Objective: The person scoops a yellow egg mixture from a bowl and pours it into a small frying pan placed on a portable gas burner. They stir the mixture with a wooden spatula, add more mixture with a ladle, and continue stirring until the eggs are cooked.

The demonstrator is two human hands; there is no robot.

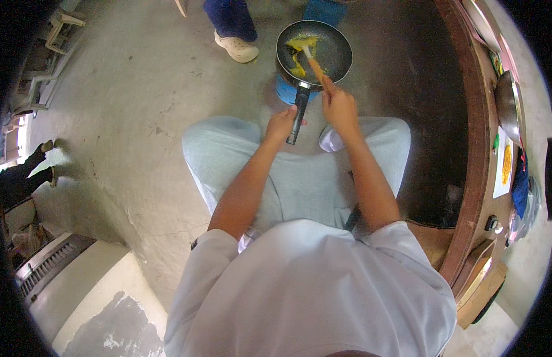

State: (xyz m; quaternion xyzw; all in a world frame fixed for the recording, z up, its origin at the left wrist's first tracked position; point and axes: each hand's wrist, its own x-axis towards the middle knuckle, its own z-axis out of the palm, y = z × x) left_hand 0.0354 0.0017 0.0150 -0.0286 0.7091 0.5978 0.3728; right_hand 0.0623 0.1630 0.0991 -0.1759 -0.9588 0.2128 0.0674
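Observation:
A dark frying pan [336,56] sits over a round blue support [285,91] in front of my knees. My left hand [279,127] grips its black handle [299,109], thumb on the side and fingers partly hidden beneath. In my right hand [340,106] is a wooden utensil [316,69], its pale tip down on the pan's surface. Soft yellow food [298,69], perhaps egg, is smeared over the left half of the pan, touching that tip.
A person's foot in a cream clog [238,48] stands left of the pan on the concrete floor [137,98]. Along the right runs a wooden table [477,178], bearing a metal bowl [507,107] and a white sheet [500,180]. White plastic chairs [39,91] line the far left.

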